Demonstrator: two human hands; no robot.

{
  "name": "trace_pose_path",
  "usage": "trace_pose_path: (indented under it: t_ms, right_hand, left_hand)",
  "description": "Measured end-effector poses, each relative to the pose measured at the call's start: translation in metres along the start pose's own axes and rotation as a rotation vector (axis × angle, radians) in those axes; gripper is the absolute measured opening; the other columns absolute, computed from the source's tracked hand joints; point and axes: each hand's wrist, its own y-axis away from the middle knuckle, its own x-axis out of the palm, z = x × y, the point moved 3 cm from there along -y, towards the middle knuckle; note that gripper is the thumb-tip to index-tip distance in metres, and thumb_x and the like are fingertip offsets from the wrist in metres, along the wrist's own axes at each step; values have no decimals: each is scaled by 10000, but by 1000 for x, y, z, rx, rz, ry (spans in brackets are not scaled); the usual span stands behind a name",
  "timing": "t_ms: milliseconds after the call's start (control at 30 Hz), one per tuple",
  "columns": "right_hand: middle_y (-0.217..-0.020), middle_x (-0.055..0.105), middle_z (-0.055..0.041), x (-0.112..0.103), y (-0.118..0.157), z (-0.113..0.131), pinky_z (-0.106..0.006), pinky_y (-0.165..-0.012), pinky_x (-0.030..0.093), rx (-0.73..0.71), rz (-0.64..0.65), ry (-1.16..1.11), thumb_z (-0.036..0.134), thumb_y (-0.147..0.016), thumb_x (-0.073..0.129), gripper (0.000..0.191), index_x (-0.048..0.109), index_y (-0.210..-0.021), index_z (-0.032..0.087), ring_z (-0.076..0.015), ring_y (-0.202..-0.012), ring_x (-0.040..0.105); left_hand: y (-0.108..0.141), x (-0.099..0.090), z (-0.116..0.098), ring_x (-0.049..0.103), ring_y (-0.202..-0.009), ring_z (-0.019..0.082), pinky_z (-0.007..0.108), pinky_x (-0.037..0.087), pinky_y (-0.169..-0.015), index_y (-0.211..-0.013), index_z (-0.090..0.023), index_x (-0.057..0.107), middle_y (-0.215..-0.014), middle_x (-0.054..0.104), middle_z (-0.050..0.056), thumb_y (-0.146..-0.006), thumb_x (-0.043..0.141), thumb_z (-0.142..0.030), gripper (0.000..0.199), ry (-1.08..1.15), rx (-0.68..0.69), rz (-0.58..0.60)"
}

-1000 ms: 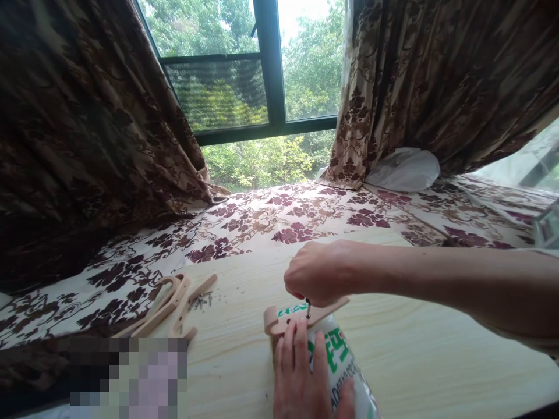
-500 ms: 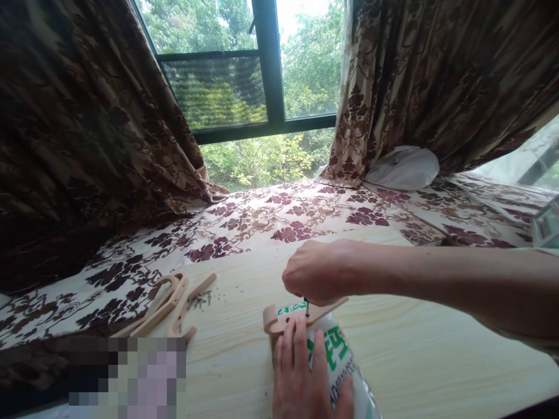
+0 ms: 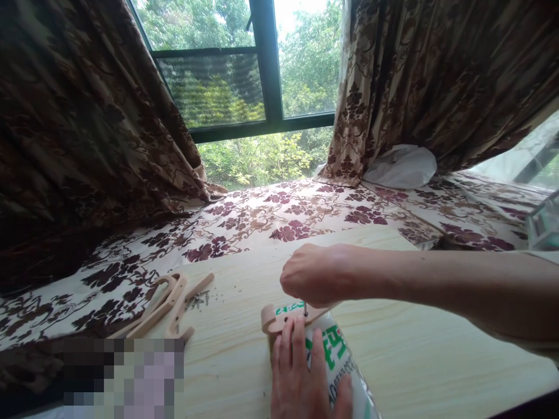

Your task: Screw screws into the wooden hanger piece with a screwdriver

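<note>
My right hand (image 3: pixel 311 276) is closed in a fist around a screwdriver (image 3: pixel 305 308). Its handle is hidden in the palm, and only a short piece of metal shaft shows below. The shaft points down to a dark hole or screw in a pale curved wooden piece (image 3: pixel 273 322). That piece lies across a white package with green lettering (image 3: pixel 335 349). My left hand (image 3: pixel 301 372) rests flat over the package, fingers stretched out, with fingertips touching the near edge of the wooden piece. The far end of the wood is partly behind my right hand.
More curved wooden pieces (image 3: pixel 177 308) lie at the left of the light wood tabletop (image 3: pixel 437 355), beside a small pile of screws (image 3: pixel 200 299). Behind the table spreads a floral cloth (image 3: pixel 257 215), with a white plastic bag (image 3: pixel 402 167) near the curtain. A clear box (image 3: pixel 544 224) stands far right.
My right forearm has dipped slightly and the fist has turned a little, covering more of the wood's far end. The left hand stays in place. The view has shifted slightly.
</note>
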Motion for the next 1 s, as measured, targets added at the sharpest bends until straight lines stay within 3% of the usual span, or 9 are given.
trace_pose_path:
  t_ms: [233, 467, 833, 900, 1000]
  right_hand:
    - [-695, 651, -83, 5, 1, 0, -266, -479, 359, 54, 32, -7, 143, -755, 553, 174, 709, -821, 103, -136, -576, 529]
    - [-732, 672, -59, 3, 1, 6, -260, -497, 365, 19, 67, -3, 48, -668, 571, 240, 712, -845, 127, -135, -604, 538]
    - [-842, 676, -77, 5, -5, -5, -289, -522, 377, 47, 132, -56, 237, -761, 603, 263, 714, -979, 140, -166, -671, 555]
    - [-856, 678, -79, 2, -2, -3, -296, -537, 381, 44, 112, -33, 202, -748, 618, 289, 704, -1017, 139, -171, -684, 559]
    - [-813, 679, -78, -1, 2, 1, -289, -536, 380, 28, 96, -7, 94, -733, 586, 239, 718, -930, 123, -158, -661, 554]
  left_hand:
    - [-3, -4, -2, 368, -1293, 339, 506, 403, -978, -1188, -190, 544, -1374, 431, 151, -861, 453, -509, 466, 10, -7, -9]
    - [-1, -3, -2, 369, -1287, 345, 521, 415, -960, -1208, -200, 525, -1377, 417, 145, -846, 451, -391, 416, -7, -18, 20]
    - [-1, -4, 0, 362, -1287, 356, 520, 426, -948, -1206, -184, 524, -1389, 404, 154, -814, 492, -357, 430, -13, 8, 32]
    - [-1, -4, -1, 369, -1282, 354, 519, 424, -951, -1210, -189, 524, -1391, 401, 150, -814, 491, -366, 435, -17, 3, 42]
    - [-1, -4, -1, 361, -1290, 354, 518, 417, -961, -1219, -193, 518, -1399, 391, 148, -816, 491, -372, 442, -12, 0, 54]
